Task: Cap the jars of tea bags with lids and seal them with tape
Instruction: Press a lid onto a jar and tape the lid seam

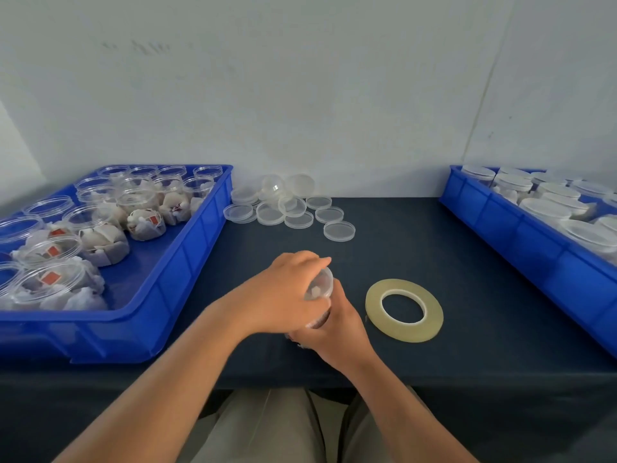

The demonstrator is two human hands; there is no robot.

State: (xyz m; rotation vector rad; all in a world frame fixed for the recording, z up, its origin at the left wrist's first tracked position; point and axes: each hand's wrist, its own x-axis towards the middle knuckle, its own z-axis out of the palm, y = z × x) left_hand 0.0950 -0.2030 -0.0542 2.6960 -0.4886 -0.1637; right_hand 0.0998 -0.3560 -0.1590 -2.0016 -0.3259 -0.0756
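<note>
Clutching a clear jar [319, 289] in both hands, just above the dark table [434, 248] and close to its front edge. Reaching in from the left with the left hand [283, 292], forearm slanting across the table edge, fingers curling over the jar's upper end. Wrapping the right hand [337, 332] round the lower part from beneath, wrist bending inward, knuckles touching the left palm. Holding the jar tilted, one round face pointing up and away, pale tea bags showing faintly through the wall. Not managing to tell whether a lid is seated. Working just left of a tape roll [404, 310] lying flat on the table, near the right hand but apart from it. Passing the left forearm near the wall of the left blue bin [187, 262], packed with open jars [100, 228]. Having bare dark table ahead, up to the loose lids [290, 205] heaped by the wall. Having more room to the right, beyond the tape, before the right blue bin [500, 222] of capped jars [551, 202].
</note>
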